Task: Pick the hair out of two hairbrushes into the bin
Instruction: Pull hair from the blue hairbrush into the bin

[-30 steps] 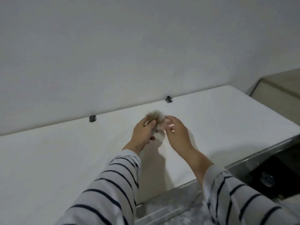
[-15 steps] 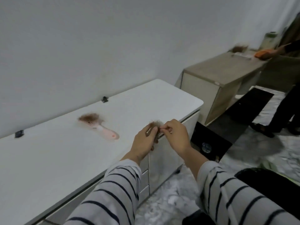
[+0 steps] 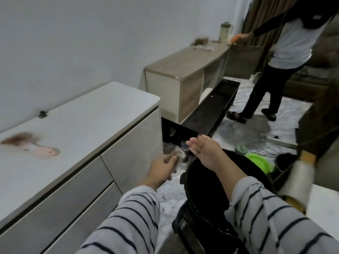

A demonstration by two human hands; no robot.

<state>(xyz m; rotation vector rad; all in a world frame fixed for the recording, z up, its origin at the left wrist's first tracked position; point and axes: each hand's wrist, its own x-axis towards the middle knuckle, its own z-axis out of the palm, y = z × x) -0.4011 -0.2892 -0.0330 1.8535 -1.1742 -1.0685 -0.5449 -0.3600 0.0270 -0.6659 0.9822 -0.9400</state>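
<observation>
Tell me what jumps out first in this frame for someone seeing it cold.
Centre frame, the right hand hangs open, fingers spread, over the black bin, while the left hand grips a round hairbrush beside the white cabinet. On the cabinet top at far left lies a pink hairbrush matted with brown hair. Top right, another person stands at a wooden sideboard.

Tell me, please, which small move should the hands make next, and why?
Probably bring the right hand back to the round brush to pinch more hair. That hand hangs open over the black bin, apparently empty, while the left hand grips the brush beside the bin. The pink brush on the white cabinet is full of hair.
</observation>
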